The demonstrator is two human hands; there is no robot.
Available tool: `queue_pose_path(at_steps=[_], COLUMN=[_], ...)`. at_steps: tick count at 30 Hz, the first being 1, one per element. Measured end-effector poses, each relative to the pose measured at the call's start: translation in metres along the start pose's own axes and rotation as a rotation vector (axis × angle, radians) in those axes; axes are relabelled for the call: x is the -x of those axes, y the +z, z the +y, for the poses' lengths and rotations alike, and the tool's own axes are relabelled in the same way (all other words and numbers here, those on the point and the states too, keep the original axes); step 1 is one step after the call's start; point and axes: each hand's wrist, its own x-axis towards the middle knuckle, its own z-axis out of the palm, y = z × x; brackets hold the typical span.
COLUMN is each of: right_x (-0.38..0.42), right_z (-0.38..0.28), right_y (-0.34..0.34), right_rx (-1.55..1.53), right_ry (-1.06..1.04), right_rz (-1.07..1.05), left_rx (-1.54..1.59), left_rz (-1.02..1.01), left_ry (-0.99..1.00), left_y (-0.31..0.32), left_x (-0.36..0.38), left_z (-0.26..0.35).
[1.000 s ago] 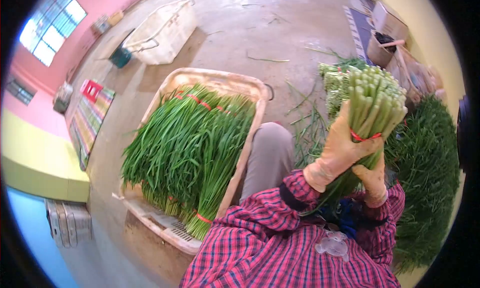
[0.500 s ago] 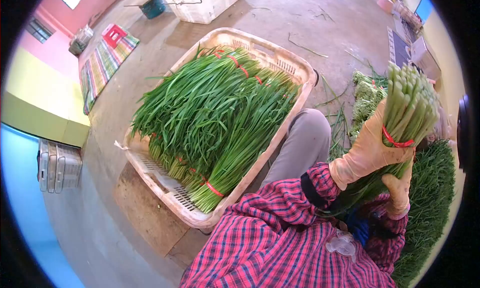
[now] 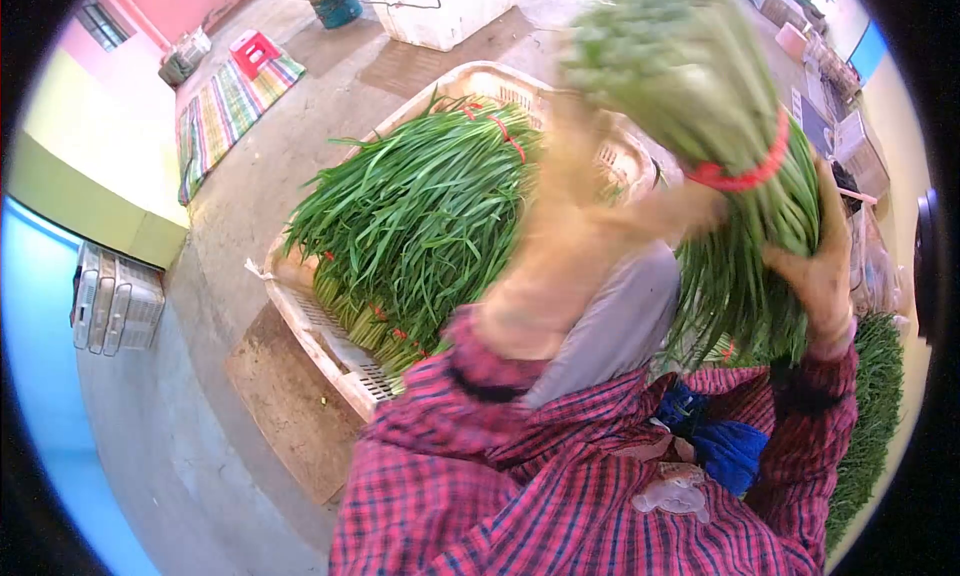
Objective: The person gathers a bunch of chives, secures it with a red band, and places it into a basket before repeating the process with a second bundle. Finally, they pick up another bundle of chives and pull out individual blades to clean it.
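On opposite sides, hands [image 3: 595, 216] [image 3: 824, 278] clasp the bunch [image 3: 735, 126].

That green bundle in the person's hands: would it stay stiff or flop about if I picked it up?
The bundle would probably hold firm around the red band, which gathers the stalks together. Its leaves would likely flop, since the lower ones droop loosely. It may feel fairly weighty, being so thick and densely packed.

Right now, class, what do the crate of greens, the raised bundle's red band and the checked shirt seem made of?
Crate: probably matte plastic, given its slotted walls. Red band: perhaps smooth plastic or rubber, evenly coloured but blurred. Checked shirt: likely matte cloth, by its folds.
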Motion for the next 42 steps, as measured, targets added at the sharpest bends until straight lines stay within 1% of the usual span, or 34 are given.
queue_pose_path(at_steps=[1,2,3,4,5,7,8,9,10,11,12,14,15,16,17,18,20,21,23,24,26,27,28,29,30,32,33,34,35,36,38,40,41,42], right_x=[-0.019,-0.038,-0.055,-0.068,-0.077,-0.091,-0.093,-0.095,-0.093,-0.085,-0.081,-0.059,-0.048,-0.035,-0.023,-0.011,0.003,0.009,0.016,0.016,0.015,0.011,0.006,0.003,0.003,-0.008,-0.018,-0.026,-0.027,-0.024,-0.021,-0.014,-0.013,-0.015], right_z=[-0.008,-0.019,-0.031,-0.043,-0.055,-0.081,-0.090,-0.086,-0.092,-0.091,-0.090,-0.087,-0.086,-0.078,-0.075,-0.073,-0.058,-0.055,-0.048,-0.046,-0.046,-0.050,-0.053,-0.054,-0.050,-0.033,-0.026,-0.018,-0.008,0.001,0.009,0.021,0.025,0.027], right_y=[0.003,0.012,0.025,0.041,0.056,0.091,0.118,0.146,0.173,0.205,0.233,0.289,0.311,0.335,0.352,0.367,0.384,0.389,0.396,0.396,0.398,0.396,0.393,0.389,0.385,0.370,0.362,0.354,0.347,0.341,0.329,0.344,0.355,0.360], right_rx=[0.127,0.126,0.169,0.211,0.206,0.494,0.504,0.517,0.453,0.438,0.412,0.371,0.322,0.264,0.231,0.228,0.200,0.195,0.259,0.258,0.288,0.278,0.279,0.282,0.278,0.290,0.322,0.421,0.421,0.415,0.406,0.389,0.393,0.374], right_ry=[-0.182,-0.185,-0.329,-0.476,-0.477,-0.700,-0.718,-0.792,-0.788,-0.878,-0.909,-0.935,-0.931,-0.952,-0.950,-0.946,-0.876,-0.869,-0.870,-0.858,-0.863,-0.866,-0.829,-0.791,-0.787,-0.856,-0.715,-0.690,-0.657,-0.621,-0.606,-0.607,-0.598,-0.595], right_rz=[0.004,-0.008,-0.034,-0.057,-0.071,-0.217,-0.252,-0.304,-0.420,-0.404,-0.520,-0.652,-0.746,-0.779,-0.859,-0.911,-0.960,-0.973,-0.977,-0.980,-1.039,-1.039,-1.112,-1.186,-1.188,-0.923,-1.023,-1.037,-1.105,-1.175,-1.276,-1.242,-1.248,-1.250], left_rx=[-0.344,-0.374,-0.406,-0.455,-0.488,-0.518,-0.799,-1.080,-1.082,-1.189,-1.287,-1.628,-1.721,-1.808,-1.805,-1.844,-1.850,-1.841,-1.603,-1.601,-1.577,-1.550,-1.552,-1.515,-1.477,-1.459,-1.447,-1.437,-1.436,-1.420,-1.449,-1.465,-1.473,-1.485], left_rz=[-0.036,0.112,0.264,0.324,0.380,0.452,0.479,0.501,0.521,0.436,0.349,0.314,0.250,0.178,0.134,0.117,0.058,0.054,0.001,-0.010,-0.051,-0.082,-0.082,-0.113,-0.146,-0.157,-0.159,-0.160,-0.222,-0.271,-0.320,-0.280,-0.279,-0.298], left_ry=[0.544,0.620,0.689,0.660,0.616,0.566,0.531,0.484,0.473,0.335,0.193,-0.060,-0.179,-0.303,-0.360,-0.502,-0.503,-0.517,-0.869,-0.874,-0.817,-0.876,-0.883,-0.941,-0.996,-0.944,-0.973,-1.003,-0.969,-1.081,-1.077,-1.063,-1.096,-1.086], left_y=[-0.021,-0.040,-0.061,-0.086,-0.099,-0.122,-0.137,-0.149,-0.160,-0.172,-0.183,-0.203,-0.213,-0.224,-0.239,-0.240,-0.265,-0.268,-0.274,-0.279,-0.293,-0.292,-0.295,-0.299,-0.302,-0.308,-0.305,-0.303,-0.305,-0.293,-0.287,-0.294,-0.300,-0.301], left_x=[0.005,0.009,0.015,0.032,0.049,0.076,0.086,0.095,0.103,0.112,0.120,0.135,0.140,0.144,0.146,0.144,0.152,0.148,0.133,0.133,0.137,0.132,0.128,0.126,0.126,0.131,0.130,0.130,0.133,0.124,0.121,0.124,0.122,0.118], left_z=[0.020,0.035,0.051,0.078,0.094,0.109,0.112,0.112,0.109,0.104,0.097,0.075,0.061,0.047,0.031,0.021,-0.009,-0.012,-0.017,-0.023,-0.034,-0.030,-0.030,-0.031,-0.034,-0.038,-0.038,-0.038,-0.042,-0.035,-0.037,-0.046,-0.050,-0.049])
